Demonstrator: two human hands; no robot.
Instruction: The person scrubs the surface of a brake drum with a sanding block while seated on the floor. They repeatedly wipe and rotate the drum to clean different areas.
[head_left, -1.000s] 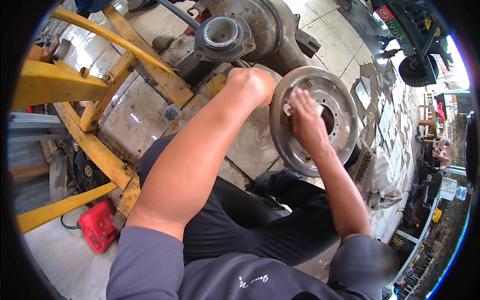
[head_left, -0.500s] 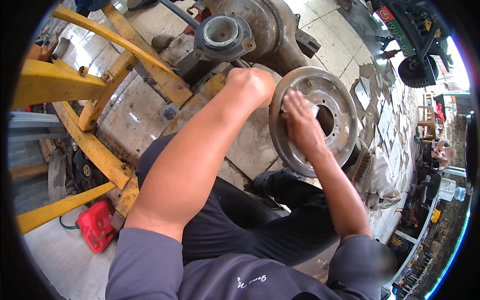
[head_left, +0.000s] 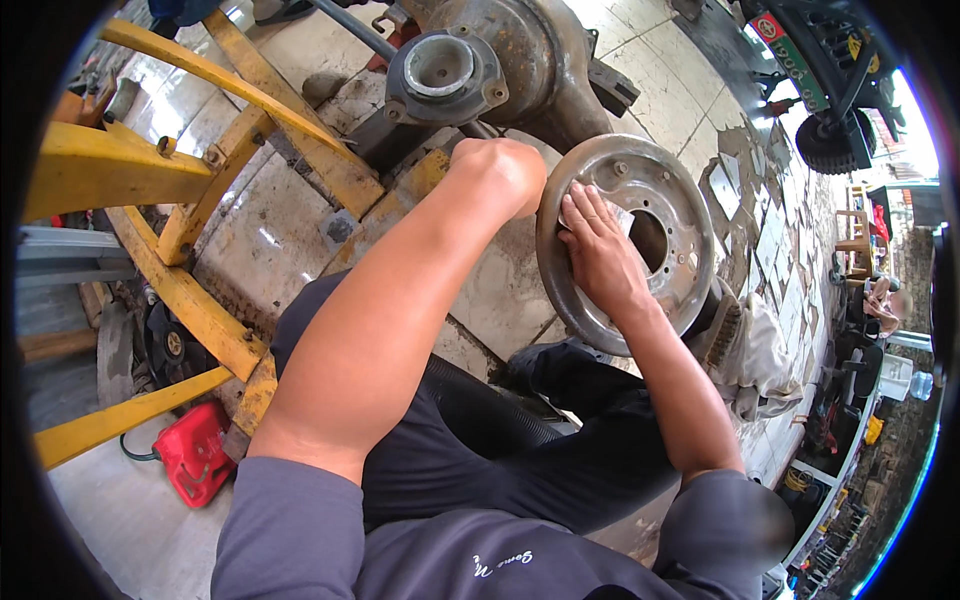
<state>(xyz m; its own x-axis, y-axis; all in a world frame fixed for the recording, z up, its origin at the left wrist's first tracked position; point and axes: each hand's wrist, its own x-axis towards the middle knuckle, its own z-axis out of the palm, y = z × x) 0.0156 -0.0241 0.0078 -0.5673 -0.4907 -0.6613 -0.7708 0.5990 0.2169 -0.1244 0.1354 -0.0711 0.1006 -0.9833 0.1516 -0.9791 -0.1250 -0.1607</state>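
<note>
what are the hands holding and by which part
The flat right hand pins a thin pale sheet by its middle against the round grey-brown metal drum. The left hand is at the drum's left rim; its fingers are hidden.

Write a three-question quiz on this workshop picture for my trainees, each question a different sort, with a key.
1. True or false: a pale piece shows beneath the right hand on the round metal disc.

2. What colour is the container at the lower left?
A) blue
B) red
C) green

3. Fill in the blank: as the picture shows it, the left hand is by the disc's ____ edge.

Key: 1. True. 2. B. 3. Left.
</note>
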